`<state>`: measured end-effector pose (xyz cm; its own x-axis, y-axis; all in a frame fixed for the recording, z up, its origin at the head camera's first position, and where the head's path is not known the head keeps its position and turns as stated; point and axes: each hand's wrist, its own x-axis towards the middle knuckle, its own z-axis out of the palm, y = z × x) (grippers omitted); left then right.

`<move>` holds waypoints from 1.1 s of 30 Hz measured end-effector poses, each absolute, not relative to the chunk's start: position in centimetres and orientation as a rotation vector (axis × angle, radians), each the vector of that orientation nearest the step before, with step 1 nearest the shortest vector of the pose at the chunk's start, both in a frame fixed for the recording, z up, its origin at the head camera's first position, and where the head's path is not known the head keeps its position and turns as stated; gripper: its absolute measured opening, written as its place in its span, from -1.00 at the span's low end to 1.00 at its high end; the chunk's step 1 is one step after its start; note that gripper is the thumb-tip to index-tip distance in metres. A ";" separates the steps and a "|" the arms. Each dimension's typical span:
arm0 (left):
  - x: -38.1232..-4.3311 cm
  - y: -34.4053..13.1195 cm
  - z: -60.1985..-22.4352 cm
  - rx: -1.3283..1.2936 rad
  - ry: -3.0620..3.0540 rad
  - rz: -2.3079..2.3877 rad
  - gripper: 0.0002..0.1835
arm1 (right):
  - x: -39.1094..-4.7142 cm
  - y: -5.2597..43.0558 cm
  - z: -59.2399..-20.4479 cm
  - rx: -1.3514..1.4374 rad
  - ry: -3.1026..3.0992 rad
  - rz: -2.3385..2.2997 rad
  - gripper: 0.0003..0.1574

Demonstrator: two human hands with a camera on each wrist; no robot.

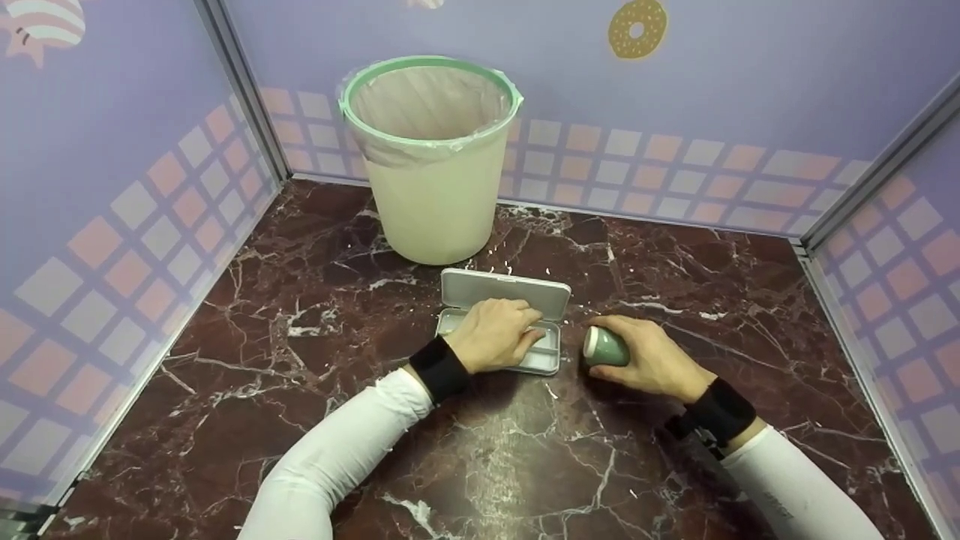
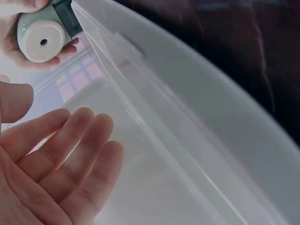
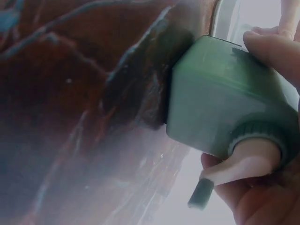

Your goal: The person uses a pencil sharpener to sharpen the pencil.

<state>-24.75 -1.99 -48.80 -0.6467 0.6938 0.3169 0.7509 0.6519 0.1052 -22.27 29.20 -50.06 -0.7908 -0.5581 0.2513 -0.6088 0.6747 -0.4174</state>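
Observation:
My left hand point(image 1: 491, 335) is over the lower half of a pale hinged case point(image 1: 544, 361), its lid point(image 1: 553, 298) raised at the back. In the left wrist view, that hand's fingers point(image 2: 96, 140) are loosely bent, with nothing between them and the thumb. My right hand point(image 1: 656, 358) grips a green crank pencil sharpener point(image 1: 611, 349) just right of the case. The sharpener's pale round face with a hole point(image 2: 43, 42) points toward the case. Its crank handle point(image 3: 243, 161) shows in the right wrist view. My left hand hides part of the case's inside.
Behind the case stands a tall cream bin point(image 1: 439, 199) with a green rim and a plastic liner. Small pale bits point(image 1: 509, 270) are scattered on the dark red marbled table point(image 1: 300, 405). Purple patterned panels point(image 1: 750, 97) enclose the back and both sides.

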 end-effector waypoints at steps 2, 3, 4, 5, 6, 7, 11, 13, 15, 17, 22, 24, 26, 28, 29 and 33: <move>-24.5 -1.9 -48.9 -1.168 -2.639 -0.331 -0.67 | -22.3 29.3 -50.1 0.982 -2.771 0.766 -0.06; -24.5 -1.9 -48.9 -1.168 -2.649 -0.329 -0.67 | -22.3 29.3 -50.2 0.989 -2.764 0.774 -0.06; -24.4 -1.8 -48.9 -1.166 -2.661 -0.325 -0.68 | -22.3 29.3 -50.2 0.997 -2.757 0.782 -0.06; -24.3 -1.8 -49.0 -1.165 -2.673 -0.323 -0.67 | -22.4 29.4 -50.2 1.007 -2.746 0.791 -0.07; -24.2 -1.8 -49.1 -1.166 -2.686 -0.323 -0.67 | -22.4 29.4 -50.2 1.011 -2.740 0.802 -0.07; -24.2 -1.8 -49.1 -1.166 -2.695 -0.322 -0.67 | -22.4 29.4 -50.2 1.014 -2.734 0.812 -0.09; -24.1 -1.8 -49.1 -1.160 -2.711 -0.339 -0.68 | -22.5 29.4 -49.9 0.976 -2.718 0.869 -0.14; -24.1 -1.8 -49.0 -1.156 -2.710 -0.354 -0.69 | -22.6 29.3 -49.5 0.941 -2.708 0.901 -0.16; -24.1 -1.8 -49.0 -1.153 -2.709 -0.375 -0.70 | -22.6 29.3 -49.0 0.922 -2.687 0.928 -0.16; -24.1 -1.7 -49.0 -1.149 -2.711 -0.402 -0.70 | -22.6 29.3 -48.3 0.918 -2.662 0.943 -0.17; -24.2 -1.5 -49.1 -1.120 -2.718 -0.484 -0.73 | -22.1 29.1 -46.0 0.970 -2.610 0.912 -0.17; -24.2 -1.4 -49.0 -1.113 -2.712 -0.516 -0.73 | -21.9 29.0 -44.9 1.000 -2.593 0.912 -0.16; -24.2 -1.2 -48.9 -1.111 -2.688 -0.560 -0.73 | -21.7 28.8 -43.8 1.024 -2.570 0.924 -0.15; -24.2 -1.0 -48.7 -1.109 -2.649 -0.625 -0.72 | -21.5 28.5 -42.7 1.039 -2.543 0.936 -0.14; -24.2 -0.9 -48.6 -1.109 -2.624 -0.669 -0.73 | -21.4 28.4 -42.3 1.042 -2.527 0.931 -0.14; -23.9 -0.4 -47.8 -1.092 -2.507 -0.882 -0.71 | -21.3 27.8 -40.8 1.034 -2.458 0.885 -0.14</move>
<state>-23.88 -0.36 -47.81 -0.6805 0.5696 0.4609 0.7328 0.5314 0.4250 -21.27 27.79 -40.84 -0.6819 -0.5239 0.5105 -0.7291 0.5434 -0.4162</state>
